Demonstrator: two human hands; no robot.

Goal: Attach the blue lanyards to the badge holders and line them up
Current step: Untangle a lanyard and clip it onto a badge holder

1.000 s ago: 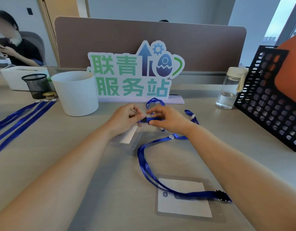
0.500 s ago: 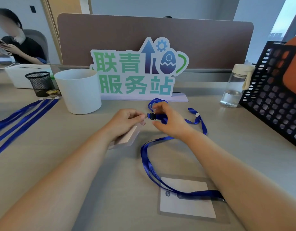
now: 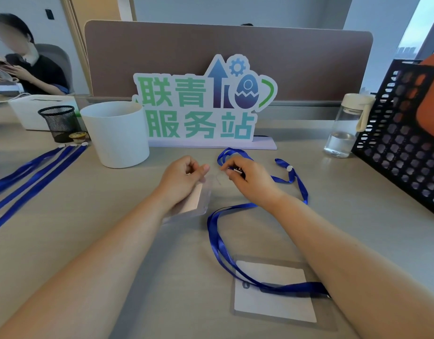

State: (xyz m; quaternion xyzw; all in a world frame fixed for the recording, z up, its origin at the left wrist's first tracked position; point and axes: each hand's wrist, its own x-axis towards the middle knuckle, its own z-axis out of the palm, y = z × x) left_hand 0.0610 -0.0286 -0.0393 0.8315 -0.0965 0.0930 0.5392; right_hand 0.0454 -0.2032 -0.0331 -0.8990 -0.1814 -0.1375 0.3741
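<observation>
My left hand [image 3: 184,177] grips the top edge of a clear badge holder [image 3: 195,201] that tilts up off the desk. A short gap to the right, my right hand [image 3: 247,177] pinches the black clip [image 3: 235,170] at the end of a blue lanyard [image 3: 218,243]. That lanyard loops across the desk and its lower stretch lies over a second badge holder [image 3: 274,292] with a white card near the front edge. Three more blue lanyards [image 3: 32,172] lie straight and side by side at the left.
A white cup [image 3: 115,133] stands left of a green-and-blue sign [image 3: 201,108] at the back. A water bottle [image 3: 345,126] and a black perforated rack [image 3: 404,133] are at the right. A mesh pen cup [image 3: 59,122] and white box [image 3: 30,111] sit back left. A person sits far left.
My hands have drawn slightly apart; the clip no longer meets the holder's top edge. The badge holder in my left hand has tilted further upright.
</observation>
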